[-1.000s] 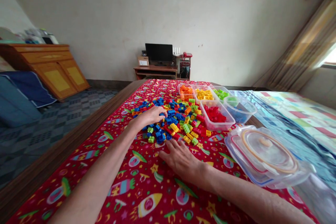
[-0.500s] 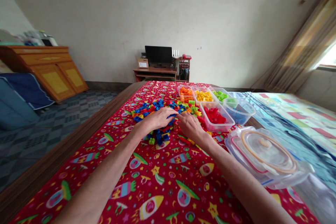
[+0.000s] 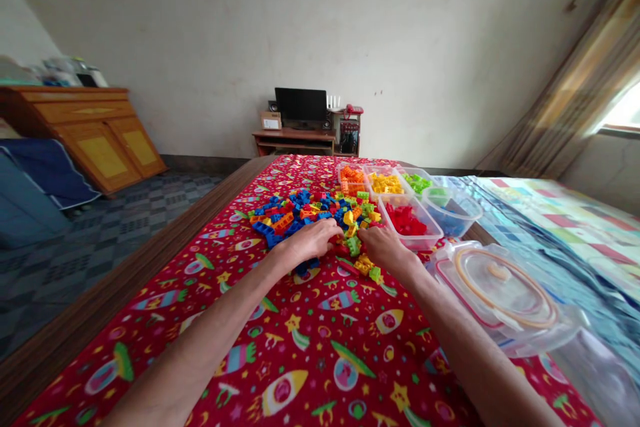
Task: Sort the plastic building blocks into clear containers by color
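A mixed heap of toy bricks (image 3: 283,221) in blue, orange, red, yellow and green lies on the red patterned cloth (image 3: 300,347). At its near right side, my left hand (image 3: 316,237) has its fingers bent down into the bricks, with red pieces at the fingertips. Across a small gap, my right hand (image 3: 384,245) is closed, fingers pointing left, and hides whatever is in them. Between the hands lie green bricks (image 3: 353,245); yellow bricks (image 3: 363,263) sit just nearer. Beside my right hand stands a clear box of red bricks (image 3: 406,220).
Behind it are compartments of orange bricks (image 3: 353,179), yellow bricks (image 3: 386,183) and green bricks (image 3: 418,182). A round clear tub (image 3: 457,213) holds blue pieces. Stacked clear lids (image 3: 505,293) lie at the right, near my right forearm.
My hands have moved apart from where they met over the blue bricks. The left reaches red pieces; the right has shifted right and nearer. Green and yellow bricks now show between them.
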The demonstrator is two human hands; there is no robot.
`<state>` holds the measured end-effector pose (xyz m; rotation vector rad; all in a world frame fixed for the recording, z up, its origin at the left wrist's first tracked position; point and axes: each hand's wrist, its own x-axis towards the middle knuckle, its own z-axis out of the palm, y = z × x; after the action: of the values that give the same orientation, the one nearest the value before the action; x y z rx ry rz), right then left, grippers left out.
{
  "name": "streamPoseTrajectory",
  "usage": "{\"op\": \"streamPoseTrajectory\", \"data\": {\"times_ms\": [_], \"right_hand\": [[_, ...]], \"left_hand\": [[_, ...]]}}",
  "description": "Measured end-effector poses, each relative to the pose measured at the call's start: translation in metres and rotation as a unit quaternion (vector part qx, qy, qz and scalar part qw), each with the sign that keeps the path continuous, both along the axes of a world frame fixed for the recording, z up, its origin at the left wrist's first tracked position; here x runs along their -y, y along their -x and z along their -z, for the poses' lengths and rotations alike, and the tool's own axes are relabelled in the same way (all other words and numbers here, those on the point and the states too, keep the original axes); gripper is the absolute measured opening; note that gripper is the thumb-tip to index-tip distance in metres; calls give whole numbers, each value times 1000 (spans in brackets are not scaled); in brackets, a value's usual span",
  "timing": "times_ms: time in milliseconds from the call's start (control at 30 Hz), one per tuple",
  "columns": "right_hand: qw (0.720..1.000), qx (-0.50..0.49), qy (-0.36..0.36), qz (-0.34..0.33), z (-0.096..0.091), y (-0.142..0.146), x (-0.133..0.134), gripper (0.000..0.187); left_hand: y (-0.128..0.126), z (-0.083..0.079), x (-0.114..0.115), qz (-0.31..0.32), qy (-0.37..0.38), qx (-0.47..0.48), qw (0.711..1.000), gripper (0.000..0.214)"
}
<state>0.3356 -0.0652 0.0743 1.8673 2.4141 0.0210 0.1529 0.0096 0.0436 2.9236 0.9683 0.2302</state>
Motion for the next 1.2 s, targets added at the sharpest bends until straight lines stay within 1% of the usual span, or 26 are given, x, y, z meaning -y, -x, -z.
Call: {"op": "streamPoseTrajectory", "data": {"times_ms": [100, 167, 200, 267, 300, 333, 367, 400, 467, 533, 567, 600, 667, 733, 800, 833, 867, 900, 933, 967, 1000, 1067, 1100, 1133, 1167, 1200], "right_hand": [[996, -74, -41, -18, 10, -4, -10, 31], [984, -155, -78, -37, 15, -7, -16, 28], [973, -205, -99, -47, 18, -6, -20, 26], [938, -318, -132, -44, 22, -3, -27, 23], [914, -382, -134, -29, 24, 0, -30, 21], [883, -451, -125, -7, 25, 3, -33, 19], [846, -522, -107, 20, 25, 6, -35, 18], [800, -592, -86, 47, 24, 9, -37, 17], [694, -712, -50, 97, 21, 12, -38, 17], [591, -794, -40, 136, 16, 12, -39, 20], [548, -821, -42, 155, 14, 11, -39, 22], [512, -840, -43, 172, 11, 9, -39, 22], [462, -863, -39, 200, 8, 6, -39, 21], [427, -877, -22, 220, 7, 4, -40, 17], [405, -886, -8, 224, 8, 4, -42, 13], [403, -888, -9, 223, 8, 4, -43, 11], [410, -885, -15, 219, 9, 4, -44, 11], [433, -876, -23, 213, 11, 4, -45, 11], [472, -856, -29, 209, 13, 3, -46, 12], [530, -822, -33, 205, 15, 2, -46, 12], [603, -771, -40, 200, 17, 1, -46, 11], [756, -623, -86, 183, 21, 0, -43, 11], [818, -537, -120, 167, 23, 0, -40, 14], [866, -453, -152, 149, 25, 1, -37, 17], [901, -377, -170, 130, 27, 2, -33, 20], [927, -312, -171, 114, 28, 3, -30, 23]], "left_hand": [[3, -2, -6, -4, 8, 33, 999, 21], [5, -4, -8, -12, 1, 58, 998, 22], [5, -4, -10, -17, -3, 74, 997, 24], [5, -5, -11, -26, -6, 106, 994, 28], [4, -6, -12, -30, -2, 121, 992, 30], [3, -7, -12, -34, 4, 132, 991, 30], [2, -8, -12, -38, 12, 141, 989, 31], [1, -8, -11, -39, 20, 148, 988, 31], [-3, -10, -8, -38, 34, 154, 987, 31], [-9, -10, -3, -29, 45, 156, 986, 28], [-12, -10, 1, -18, 50, 155, 987, 25], [-15, -9, 6, 0, 55, 149, 987, 21], [-21, -5, 15, 44, 55, 127, 989, 17], [-24, 0, 24, 79, 40, 94, 992, 17], [-25, 7, 29, 87, 13, 78, 993, 18], [-25, 11, 30, 85, -1, 79, 993, 18], [-25, 14, 30, 79, -11, 84, 993, 18], [-24, 17, 29, 72, -20, 90, 993, 16], [-24, 19, 27, 65, -23, 94, 993, 14], [-23, 20, 25, 59, -22, 95, 993, 11], [-23, 20, 22, 56, -16, 94, 994, 8], [-22, 17, 16, 50, 8, 96, 994, 4], [-20, 14, 13, 50, 25, 102, 993, 5], [-18, 10, 9, 47, 42, 112, 992, 6], [-15, 6, 5, 42, 58, 123, 990, 6], [-12, 3, 1, 31, 72, 135, 988, 8]]}}
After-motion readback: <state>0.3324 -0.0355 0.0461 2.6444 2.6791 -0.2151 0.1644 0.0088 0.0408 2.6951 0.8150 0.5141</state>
